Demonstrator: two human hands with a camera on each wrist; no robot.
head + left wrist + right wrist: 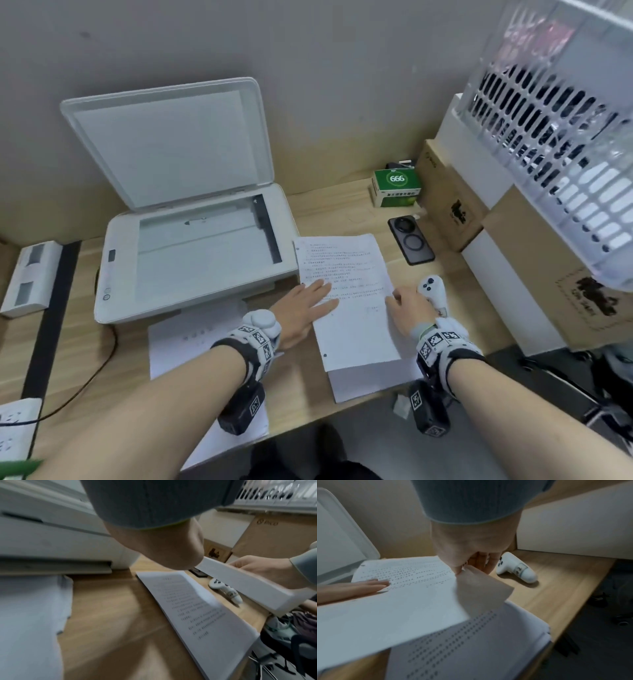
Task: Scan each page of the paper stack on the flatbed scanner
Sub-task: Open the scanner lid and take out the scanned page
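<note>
The white flatbed scanner [116,274] stands at the left of the desk with its lid [168,144] raised and its glass [205,253] bare. The paper stack [370,380] lies to its right. My left hand [306,308] rests flat with straight fingers [368,586] on the printed top page [349,274]. My right hand [402,305] pinches that page's right edge between thumb and fingers [462,566] and holds it lifted off the stack. The printed sheet beneath [471,649] shows under the raised page [402,608].
Loose white sheets [185,342] lie in front of the scanner. A white controller [433,291] sits just right of my right hand, with a black phone [411,240] and a green box [395,188] behind. Cardboard boxes [534,257] and a white basket [565,137] crowd the right side.
</note>
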